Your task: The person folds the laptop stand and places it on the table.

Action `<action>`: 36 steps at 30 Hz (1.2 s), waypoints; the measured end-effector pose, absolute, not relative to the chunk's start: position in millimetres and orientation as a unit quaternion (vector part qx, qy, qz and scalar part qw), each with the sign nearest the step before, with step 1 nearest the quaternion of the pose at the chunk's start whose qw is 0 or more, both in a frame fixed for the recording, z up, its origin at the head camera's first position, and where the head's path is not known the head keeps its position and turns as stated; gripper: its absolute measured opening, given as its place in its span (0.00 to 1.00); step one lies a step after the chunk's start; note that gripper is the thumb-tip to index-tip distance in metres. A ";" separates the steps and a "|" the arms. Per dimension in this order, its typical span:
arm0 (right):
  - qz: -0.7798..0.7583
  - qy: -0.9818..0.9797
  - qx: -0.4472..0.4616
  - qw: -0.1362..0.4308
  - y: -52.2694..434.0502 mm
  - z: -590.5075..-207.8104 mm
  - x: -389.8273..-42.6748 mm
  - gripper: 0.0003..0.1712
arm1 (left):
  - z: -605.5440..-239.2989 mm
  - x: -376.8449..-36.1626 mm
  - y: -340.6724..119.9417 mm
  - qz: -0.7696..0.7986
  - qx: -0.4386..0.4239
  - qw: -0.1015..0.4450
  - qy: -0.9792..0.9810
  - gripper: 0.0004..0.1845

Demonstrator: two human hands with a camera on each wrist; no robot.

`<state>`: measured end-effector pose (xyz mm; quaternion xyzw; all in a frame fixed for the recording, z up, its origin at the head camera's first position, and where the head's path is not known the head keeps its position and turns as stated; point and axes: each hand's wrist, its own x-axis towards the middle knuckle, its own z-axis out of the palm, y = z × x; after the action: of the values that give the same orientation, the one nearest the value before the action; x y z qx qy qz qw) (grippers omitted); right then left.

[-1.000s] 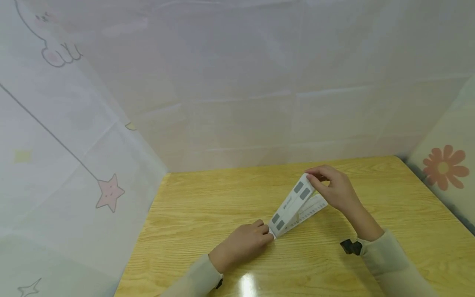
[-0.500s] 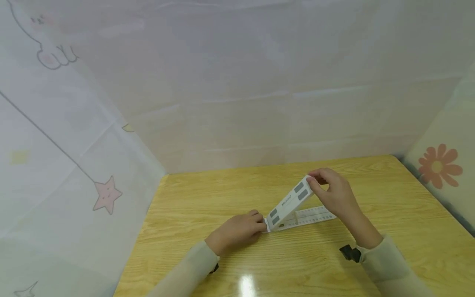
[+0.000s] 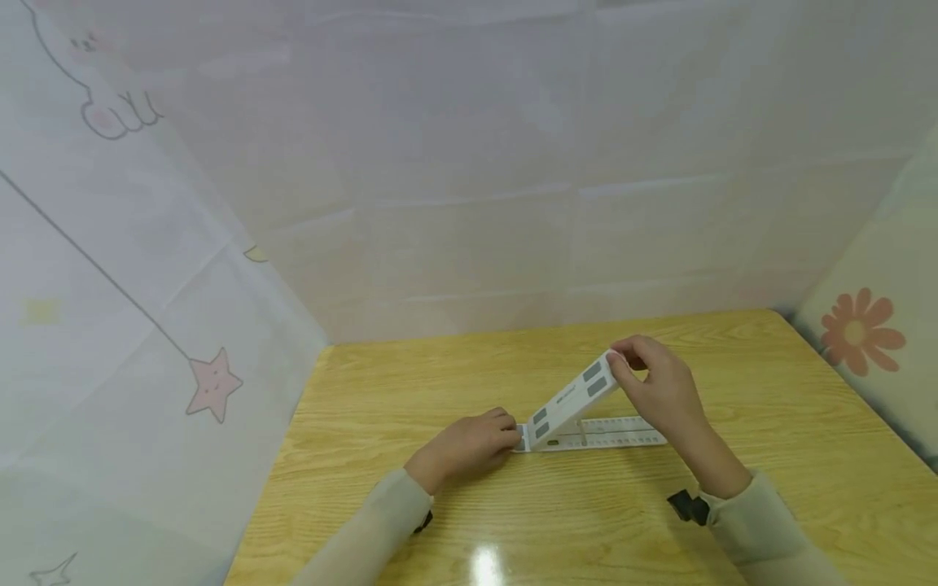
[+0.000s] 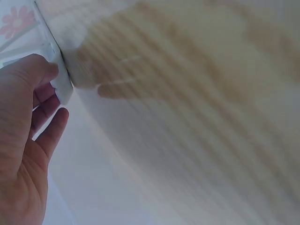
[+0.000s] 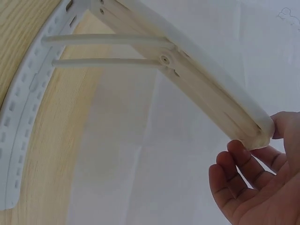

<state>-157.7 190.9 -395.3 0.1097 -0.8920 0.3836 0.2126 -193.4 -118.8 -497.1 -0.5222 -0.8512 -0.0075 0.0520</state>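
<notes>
Standing on the wooden table (image 3: pixel 769 423), a white folding stand (image 3: pixel 579 411) occupies the middle of the surface, slightly right of centre. Its base strip (image 3: pixel 623 433) lies flat and runs left to right; rows of small slots line that strip. Its top panel (image 3: pixel 575 397) rises at a tilt from a hinge at the left end towards the far right, with two thin struts (image 5: pixel 108 50) linking panel to base. Four grey pads show on the panel, two near each end. A short printed mark sits between them; the lettering is too small to read.

Left hand (image 3: pixel 465 448): rests on the table at the hinge end, fingers curled, thumb and fingertips gripping the white corner there, as the left wrist view (image 4: pixel 28 131) confirms.

Right hand (image 3: pixel 655 382): holds the raised end of the panel, thumb on its end edge. The right wrist view shows the fingers (image 5: pixel 234 173) bent beneath the panel's tip.

Pale sheeting (image 3: pixel 469 163) encloses the table on three sides; a star print (image 3: pixel 212 382) marks the left side, a flower print (image 3: pixel 853 332) the right
</notes>
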 end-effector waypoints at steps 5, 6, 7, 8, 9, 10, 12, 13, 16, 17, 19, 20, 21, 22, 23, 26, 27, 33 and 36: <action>0.390 -0.893 0.144 0.173 198.9 -395.4 -159.7 0.16 | -498.6 -191.1 -117.8 -0.010 -0.514 0.068 -0.855 0.02; 0.392 -0.892 0.152 0.163 201.7 -396.5 -160.4 0.18 | -498.6 -190.5 -117.7 -0.011 -0.513 0.071 -0.855 0.02; 0.396 -0.891 0.160 0.152 204.7 -398.3 -161.3 0.19 | -498.5 -189.7 -117.7 -0.012 -0.511 0.074 -0.857 0.02; 0.400 -0.890 0.168 0.140 208.0 -400.3 -161.6 0.20 | -498.2 -188.9 -118.0 -0.013 -0.508 0.074 -0.858 0.02; 0.402 -0.889 0.176 0.132 212.0 -403.2 -161.7 0.21 | -497.7 -188.1 -118.2 -0.014 -0.506 0.074 -0.859 0.01; 0.403 -0.888 0.184 0.124 216.2 -406.6 -161.9 0.22 | -497.3 -187.3 -118.4 -0.015 -0.504 0.075 -0.860 0.01; 0.400 -0.887 0.198 0.112 225.4 -414.6 -161.8 0.23 | -497.0 -186.3 -118.8 -0.014 -0.504 0.078 -0.860 0.01; 0.401 -0.887 0.204 0.103 230.4 -419.3 -161.5 0.24 | -496.8 -185.8 -119.0 -0.012 -0.503 0.080 -0.861 0.01; 0.400 -0.887 0.217 0.077 246.0 -434.6 -160.1 0.25 | -497.4 -185.1 -119.6 -0.010 -0.504 0.091 -0.859 0.02; 0.397 -0.889 0.217 0.067 250.9 -439.6 -159.4 0.25 | -497.7 -185.1 -119.6 -0.009 -0.504 0.095 -0.858 0.02; 0.390 -0.894 0.215 0.041 259.9 -449.2 -157.6 0.26 | -497.8 -185.2 -119.5 -0.010 -0.503 0.103 -0.858 0.03; 0.382 -0.899 0.214 0.029 263.4 -453.8 -157.0 0.27 | -497.3 -185.1 -119.5 -0.010 -0.501 0.105 -0.859 0.03; 0.369 -0.905 0.211 0.017 266.6 -458.4 -156.2 0.28 | -496.6 -185.0 -119.4 -0.011 -0.499 0.104 -0.860 0.03; 0.354 -0.911 0.211 0.006 269.8 -463.4 -155.3 0.29 | -496.1 -184.8 -119.1 -0.012 -0.497 0.103 -0.861 0.03; 0.337 -0.917 0.212 -0.003 272.7 -468.9 -154.5 0.30 | -495.7 -184.5 -118.9 -0.012 -0.494 0.102 -0.863 0.04; 0.285 -0.932 0.223 -0.023 279.3 -481.1 -151.8 0.30 | -494.4 -183.0 -118.5 -0.011 -0.485 0.097 -0.869 0.04; 0.267 -0.935 0.230 -0.030 281.0 -483.9 -150.9 0.30 | -494.5 -182.6 -118.2 -0.009 -0.482 0.095 -0.871 0.04; 0.204 -0.942 0.257 -0.073 285.9 -491.1 -147.0 0.32 | -494.8 -181.7 -114.9 0.001 -0.466 0.087 -0.881 0.04; 0.182 -0.942 0.269 -0.087 285.9 -494.0 -146.0 0.32 | -492.6 -180.4 -112.8 0.006 -0.455 0.076 -0.887 0.04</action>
<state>-146.0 285.9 -494.0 0.2686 -0.9420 0.1815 -0.0871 -180.4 -112.8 -492.6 -0.4551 -0.8872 0.0057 0.0763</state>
